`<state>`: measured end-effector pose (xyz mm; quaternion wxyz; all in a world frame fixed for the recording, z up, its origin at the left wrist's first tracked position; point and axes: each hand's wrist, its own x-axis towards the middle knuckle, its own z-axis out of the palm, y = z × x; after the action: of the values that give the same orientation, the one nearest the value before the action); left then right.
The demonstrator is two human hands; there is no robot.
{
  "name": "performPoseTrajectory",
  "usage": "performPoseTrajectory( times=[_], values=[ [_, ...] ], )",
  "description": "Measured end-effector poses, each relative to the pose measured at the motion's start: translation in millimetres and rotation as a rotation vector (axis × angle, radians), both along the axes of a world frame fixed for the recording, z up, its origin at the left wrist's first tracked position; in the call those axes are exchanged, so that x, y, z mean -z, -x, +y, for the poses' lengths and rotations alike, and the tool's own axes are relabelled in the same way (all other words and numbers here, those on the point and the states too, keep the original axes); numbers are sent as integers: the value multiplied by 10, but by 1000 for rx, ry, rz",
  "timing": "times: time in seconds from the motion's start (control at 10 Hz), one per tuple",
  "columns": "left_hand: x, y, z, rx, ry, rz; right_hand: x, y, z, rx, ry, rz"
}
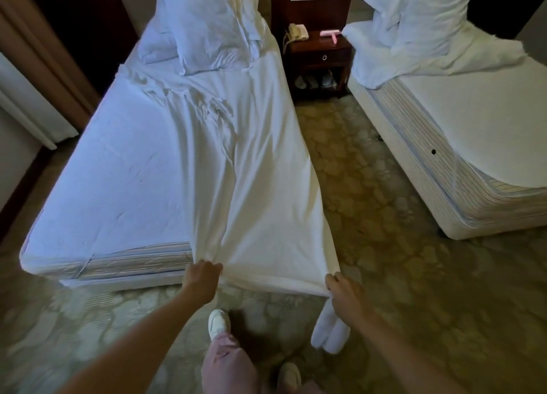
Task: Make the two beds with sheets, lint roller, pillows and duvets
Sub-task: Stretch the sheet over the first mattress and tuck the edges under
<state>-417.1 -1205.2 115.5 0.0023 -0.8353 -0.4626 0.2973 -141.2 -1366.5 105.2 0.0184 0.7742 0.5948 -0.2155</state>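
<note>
At the foot edge of the near bed (118, 171), the left hand (202, 278) and right hand (344, 293) pinch the sheet (266, 186) end apart, probably to stretch it flat along the right side.

Dim room, this. Cool daylight comes from the left, by the curtain (35, 118), turning the left bed (118, 171) bluish; the sheet (266, 192) reads warmer, its folds deeply shadowed. The carpet (370, 204) is murky, the corners go near black. Wide-angle bend bows the right bed (473, 127), and the forearms (142, 337) at the bottom edge look soft.
</note>
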Motion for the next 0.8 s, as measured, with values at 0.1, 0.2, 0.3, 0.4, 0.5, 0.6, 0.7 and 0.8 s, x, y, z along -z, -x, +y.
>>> performPoseTrajectory(
  times=[0.1, 0.2, 0.3, 0.4, 0.5, 0.6, 0.7, 0.8],
  values=[
    [-16, 74, -48, -51, 51, -15, 90, -123, -148, 35, 40, 33],
    [50, 104, -359, -69, 139, -125, 117, -228, -302, 11, 56, 38],
    [267, 129, -712, -44, 218, -141, 152, -283, -454, -45, 102, -42],
    [481, 174, -983, -51, 293, -133, 246, -331, -583, -108, 178, -109],
    [609, 194, -1139, -63, 356, -134, 403, -365, -630, -119, 324, -142],
    [634, 174, -1177, -61, 418, -144, 537, -348, -653, -136, 458, -128],
    [662, 125, -1167, -92, 453, -137, 654, -319, -715, -147, 330, -134],
    [686, 60, -1147, -116, 481, -75, 716, -324, -710, -164, 321, -120]
  ],
)
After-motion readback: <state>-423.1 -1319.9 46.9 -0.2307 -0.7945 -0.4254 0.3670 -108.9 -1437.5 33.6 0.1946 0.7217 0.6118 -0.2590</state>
